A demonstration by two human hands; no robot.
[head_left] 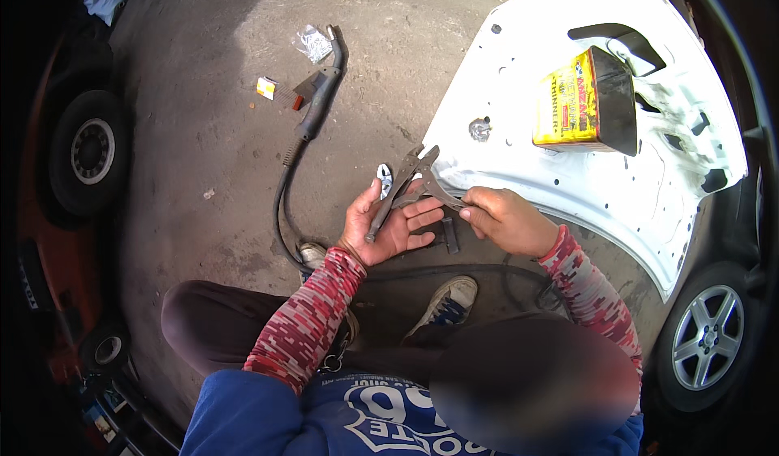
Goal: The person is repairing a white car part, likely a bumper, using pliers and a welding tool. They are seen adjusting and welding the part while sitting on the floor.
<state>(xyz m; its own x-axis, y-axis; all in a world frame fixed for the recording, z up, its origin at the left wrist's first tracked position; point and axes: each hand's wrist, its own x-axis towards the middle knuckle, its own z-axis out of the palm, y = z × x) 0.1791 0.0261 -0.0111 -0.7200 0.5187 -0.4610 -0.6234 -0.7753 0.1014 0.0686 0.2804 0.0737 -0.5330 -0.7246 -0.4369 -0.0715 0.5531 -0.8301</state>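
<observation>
A pair of worn metal locking pliers (pixel 399 187) is held over the floor in front of me, jaws pointing away and handles spread wide. My right hand (pixel 511 219) is closed around the end of its right handle. My left hand (pixel 389 227) is palm up with fingers stretched out, and the left handle lies loosely across the palm. Just beyond the left thumb shows a small shiny silver-white piece (pixel 385 178); what it is I cannot tell. A small dark bar (pixel 450 235) lies on the floor below the pliers.
A white car body panel (pixel 479 99) lies at the right, with a yellow and red rectangular tin (pixel 572 103) on it. A welding torch (pixel 323 99) and its black cable cross the floor. Nearby are a clear plastic bag (pixel 312 44) and a small yellow-white box (pixel 265 88). Vehicle wheels (pixel 707 337) flank both sides.
</observation>
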